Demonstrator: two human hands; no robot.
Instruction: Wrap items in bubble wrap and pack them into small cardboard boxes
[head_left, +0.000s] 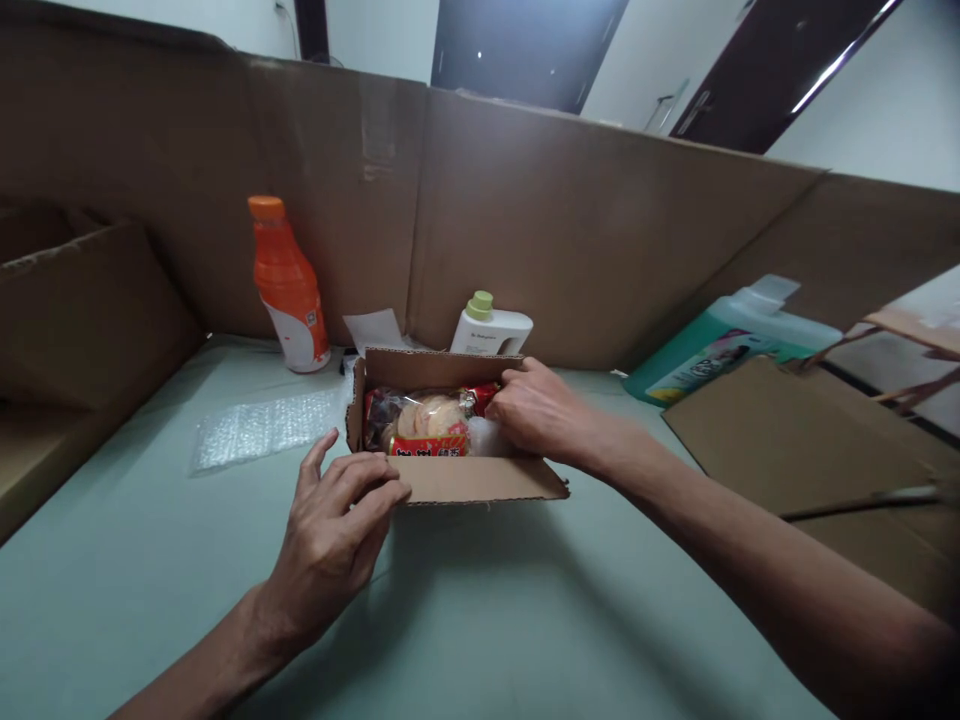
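A small open cardboard box [480,480] stands before me, its front flap folded out toward me. Inside lies a clear bag of round pale biscuits [431,415] with a red and gold label. My left hand [337,510] holds the front flap near its left end, some fingers on top and one finger raised apart. At the box's right end, my right hand [536,405] is closed and reaches inside, its fingertips partly hidden. A piece of white translucent wrap [486,437] shows right beside those fingers, against the bag.
Bubble wrap [266,430] lies left of the box. Behind stand an orange bottle [289,290] and a white bottle with green cap [491,328]. A teal liquid jug [720,340] leans right, near cardboard pieces [780,430]. Tall cardboard walls [562,220] enclose the back; another box [82,310] stands left.
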